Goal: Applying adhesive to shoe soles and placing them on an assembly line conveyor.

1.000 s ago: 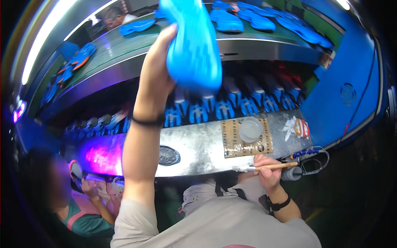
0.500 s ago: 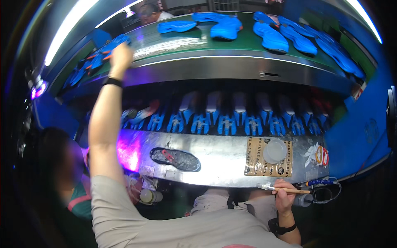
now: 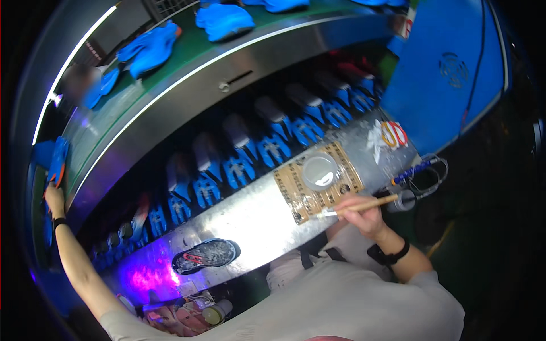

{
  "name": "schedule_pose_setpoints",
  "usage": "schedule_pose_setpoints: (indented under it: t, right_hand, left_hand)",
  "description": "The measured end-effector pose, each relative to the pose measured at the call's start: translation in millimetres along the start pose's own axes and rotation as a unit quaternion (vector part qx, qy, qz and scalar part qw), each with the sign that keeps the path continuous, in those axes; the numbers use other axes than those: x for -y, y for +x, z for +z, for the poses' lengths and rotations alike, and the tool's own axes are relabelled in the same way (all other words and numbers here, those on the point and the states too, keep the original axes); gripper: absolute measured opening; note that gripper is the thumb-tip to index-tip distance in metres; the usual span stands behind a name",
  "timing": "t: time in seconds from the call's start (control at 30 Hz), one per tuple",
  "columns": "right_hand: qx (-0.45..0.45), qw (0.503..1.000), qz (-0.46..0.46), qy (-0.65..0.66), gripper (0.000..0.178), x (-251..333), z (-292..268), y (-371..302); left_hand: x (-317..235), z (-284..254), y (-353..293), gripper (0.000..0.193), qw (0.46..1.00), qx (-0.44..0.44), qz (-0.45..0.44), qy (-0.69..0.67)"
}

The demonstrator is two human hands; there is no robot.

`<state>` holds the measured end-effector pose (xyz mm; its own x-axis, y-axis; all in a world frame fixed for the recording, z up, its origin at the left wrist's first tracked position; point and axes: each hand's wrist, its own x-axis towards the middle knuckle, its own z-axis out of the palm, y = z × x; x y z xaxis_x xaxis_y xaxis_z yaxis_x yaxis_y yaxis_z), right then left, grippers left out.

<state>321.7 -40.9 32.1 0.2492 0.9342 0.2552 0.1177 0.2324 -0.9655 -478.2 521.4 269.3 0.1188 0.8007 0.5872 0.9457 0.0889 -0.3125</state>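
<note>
At the far left, my left hand (image 3: 54,200) is stretched out, its fingers closed on the near end of a blue shoe upper (image 3: 58,158) with an orange edge. My right hand (image 3: 364,217) grips a brush (image 3: 375,203) by its wooden handle, its pale bristles pointing left over the near edge of a brown printed sheet (image 3: 293,190). On that sheet stands a translucent round tub (image 3: 319,172) with whitish contents. A dark shoe sole (image 3: 219,253) with a wet-looking inner face and a red mark lies on the metal bench (image 3: 250,216).
More blue shoe uppers (image 3: 153,48) lie on the green conveyor (image 3: 128,94). Below it, a row of blue holders (image 3: 239,169) runs behind the bench. Red-and-yellow scissors (image 3: 395,134), a crumpled white wad (image 3: 375,142), a blue coiled hose (image 3: 412,170) and a grey cup (image 3: 404,200) are at the right.
The view has swung to the right and tilted. My left hand has moved along the conveyor and is now at an orange-edged blue upper. My right hand and brush have come nearer the tub.
</note>
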Motion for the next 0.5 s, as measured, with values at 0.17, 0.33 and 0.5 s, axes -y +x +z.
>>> schedule_pose_setpoints:
  t: [0.17,0.33,0.5]
  right_hand:
    - [-0.077,0.987,0.004,-0.143,0.013,3.6,-10.8,22.0]
    - [-0.069,0.967,0.023,-0.243,0.015,-3.5,-19.3,56.0]
    - [-0.049,0.952,0.02,-0.301,0.019,-19.1,-12.8,78.1]
  left_hand:
    - [-26.1,-42.9,-8.1,0.026,0.991,-0.083,0.096,0.047]
    - [-84.6,-133.5,-44.2,0.025,0.971,0.13,-0.032,-0.197]
    - [-147.0,-204.6,-89.4,0.025,0.923,0.211,-0.109,-0.301]
